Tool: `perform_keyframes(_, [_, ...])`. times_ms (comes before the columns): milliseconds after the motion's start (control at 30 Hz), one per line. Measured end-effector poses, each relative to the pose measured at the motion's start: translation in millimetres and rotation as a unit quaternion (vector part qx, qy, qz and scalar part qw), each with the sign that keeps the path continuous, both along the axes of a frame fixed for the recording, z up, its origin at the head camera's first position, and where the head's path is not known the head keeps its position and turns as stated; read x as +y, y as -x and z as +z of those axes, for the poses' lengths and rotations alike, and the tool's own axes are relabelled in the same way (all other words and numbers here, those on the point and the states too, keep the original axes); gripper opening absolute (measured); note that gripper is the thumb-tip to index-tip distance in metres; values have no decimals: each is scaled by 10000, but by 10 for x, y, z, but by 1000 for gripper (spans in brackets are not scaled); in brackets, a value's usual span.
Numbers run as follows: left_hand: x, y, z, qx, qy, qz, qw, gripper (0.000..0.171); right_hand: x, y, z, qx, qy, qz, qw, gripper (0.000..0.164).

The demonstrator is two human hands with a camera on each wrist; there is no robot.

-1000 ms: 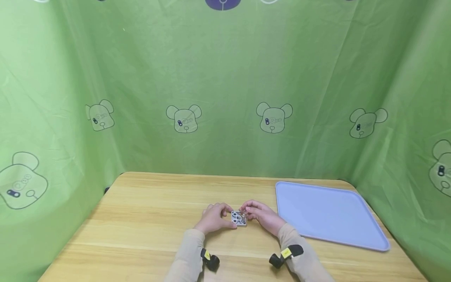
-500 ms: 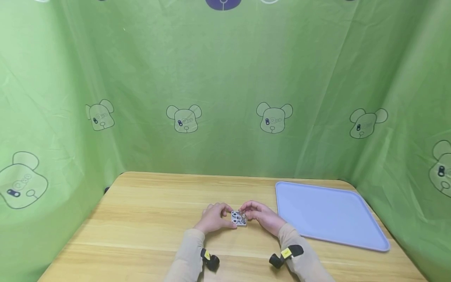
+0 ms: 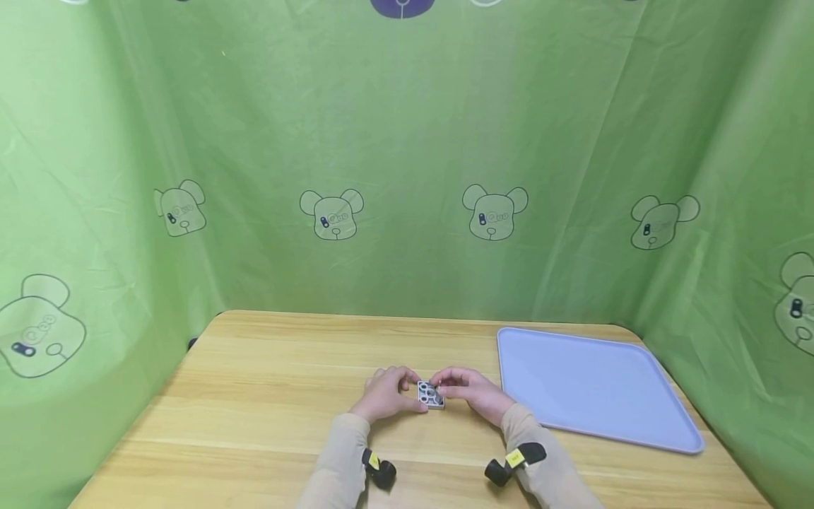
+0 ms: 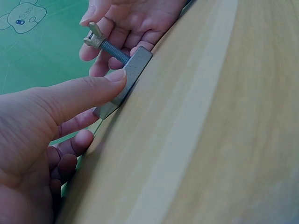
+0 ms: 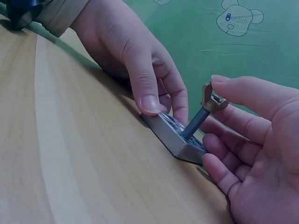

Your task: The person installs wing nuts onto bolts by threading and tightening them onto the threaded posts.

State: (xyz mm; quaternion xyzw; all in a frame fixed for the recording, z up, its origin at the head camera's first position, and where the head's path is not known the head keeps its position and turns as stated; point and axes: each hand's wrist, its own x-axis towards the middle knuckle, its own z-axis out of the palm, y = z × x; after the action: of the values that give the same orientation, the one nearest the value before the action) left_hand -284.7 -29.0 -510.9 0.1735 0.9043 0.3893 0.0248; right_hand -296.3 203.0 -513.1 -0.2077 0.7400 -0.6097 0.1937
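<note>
A small square metal block (image 3: 424, 404) with round holes in its top lies flat on the wooden table. My left hand (image 3: 384, 394) grips it from the left, thumb on the near side and fingers at the far side. Out of its right part rises a threaded bolt (image 5: 196, 123), tilted in both wrist views. A brass-coloured wing nut (image 5: 214, 101) sits at the bolt's upper end. My right hand (image 3: 473, 391) pinches this wing nut between thumb and index finger, its other fingers curled beside the block. In the head view the right fingers mostly hide the nut.
A pale blue tray (image 3: 591, 389) lies on the right side of the wooden table (image 3: 273, 417), just beyond my right forearm. Green curtains (image 3: 407, 276) with bear-head prints surround the table at the back and sides. Small black cameras (image 3: 384, 474) are strapped to both wrists.
My right thumb has swung left over the block's right part, and the right fingers have shifted round the wing nut. The left hand and the block have stayed in place.
</note>
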Motion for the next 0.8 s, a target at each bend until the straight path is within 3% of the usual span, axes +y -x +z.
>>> perform_keyframes(433, [4,11,-18,-1,24,-6,10000,51,8,-16,3,309,135,225,9992,33])
perform_keyframes(800, [1,9,-14,7,11,-10,10000,50,-53,-25,9,411,-137,-144,9990,32])
